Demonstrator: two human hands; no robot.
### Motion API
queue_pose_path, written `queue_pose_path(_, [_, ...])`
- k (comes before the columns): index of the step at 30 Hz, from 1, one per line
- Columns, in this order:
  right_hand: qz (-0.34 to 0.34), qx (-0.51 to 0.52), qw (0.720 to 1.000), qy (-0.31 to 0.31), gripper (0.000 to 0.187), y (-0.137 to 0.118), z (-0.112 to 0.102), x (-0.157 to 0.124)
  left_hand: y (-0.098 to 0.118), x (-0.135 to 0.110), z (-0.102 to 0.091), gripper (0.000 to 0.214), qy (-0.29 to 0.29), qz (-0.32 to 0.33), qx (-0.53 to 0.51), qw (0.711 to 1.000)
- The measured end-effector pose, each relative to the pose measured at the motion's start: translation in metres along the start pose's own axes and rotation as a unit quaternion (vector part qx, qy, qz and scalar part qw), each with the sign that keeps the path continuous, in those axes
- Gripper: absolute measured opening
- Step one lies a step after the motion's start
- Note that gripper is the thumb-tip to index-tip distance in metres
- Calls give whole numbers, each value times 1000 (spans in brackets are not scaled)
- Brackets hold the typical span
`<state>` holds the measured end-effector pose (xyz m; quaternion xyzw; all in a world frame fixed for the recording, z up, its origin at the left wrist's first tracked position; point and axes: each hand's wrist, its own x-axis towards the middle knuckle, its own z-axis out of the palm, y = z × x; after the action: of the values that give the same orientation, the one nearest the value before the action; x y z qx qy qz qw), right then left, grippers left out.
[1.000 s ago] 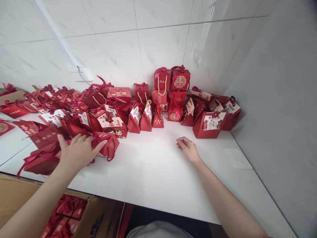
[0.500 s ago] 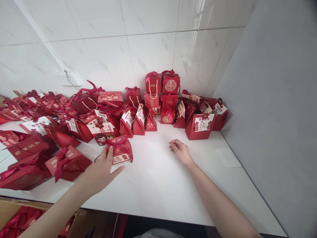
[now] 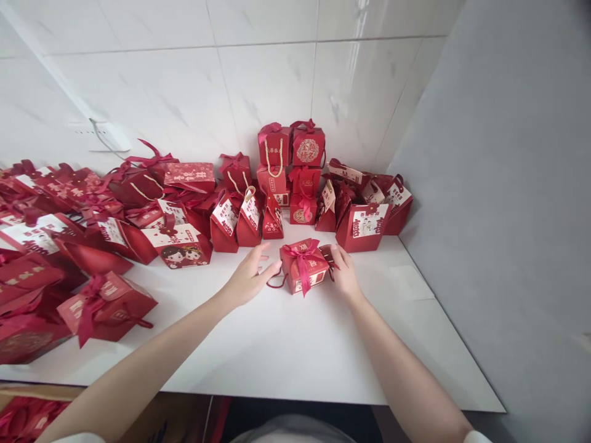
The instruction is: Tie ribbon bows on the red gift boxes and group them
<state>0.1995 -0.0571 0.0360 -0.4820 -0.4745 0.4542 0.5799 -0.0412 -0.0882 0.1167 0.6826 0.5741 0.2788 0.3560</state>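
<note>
A small red gift box (image 3: pixel 302 266) tied with a red ribbon bow stands on the white table (image 3: pixel 286 344), in front of the row of boxes. My left hand (image 3: pixel 249 280) lies just left of it, fingers stretched apart, fingertips touching its left side. My right hand (image 3: pixel 344 274) is at the box's right side, fingers curled against it and its loop handle.
Several red gift boxes and bags (image 3: pixel 277 184) line the tiled wall, some stacked (image 3: pixel 290 147). More lie in a heap at the left (image 3: pixel 60 246). A grey panel (image 3: pixel 508 184) closes the right side. An open carton of red boxes (image 3: pixel 28 418) sits below the table's front edge.
My left hand carried the ribboned box from the left heap to the middle of the table. My right hand moved a little to meet it at its right side.
</note>
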Motion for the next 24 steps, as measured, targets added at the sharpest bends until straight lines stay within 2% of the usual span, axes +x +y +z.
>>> queue_pose_path(2, [21,26,999,-19,46,-5,0,-1,-1,12,5,62,-9,-17,-56,998])
queue_pose_path(5, [19,30,995,-92,43,-13,3,-5,2,19,8,55,-42,-42,-126,990])
queue_pose_path(7, [-11,14,993,-119,39,-19,5,-9,5,18,6,50,-67,-52,-140,986])
queue_pose_path(9, [-48,-10,992,-117,33,-24,4,-12,6,16,0,40,-77,-43,-139,986])
queue_pose_path(14, [-128,-39,978,-160,18,-31,-2,-15,5,14,-15,22,-48,2,-129,990])
queue_pose_path(17, [-179,-68,969,-154,15,-34,-4,-18,4,13,-19,18,-55,3,-111,992])
queue_pose_path(19, [-223,-109,959,-137,20,-35,-3,-22,4,10,-21,21,-33,39,-85,995])
queue_pose_path(21, [-269,-150,944,-117,21,-36,-2,-26,6,5,-25,17,-10,113,-25,993])
queue_pose_path(24, [-337,-204,916,-79,19,-35,0,-29,8,0,-31,13,-1,226,109,968])
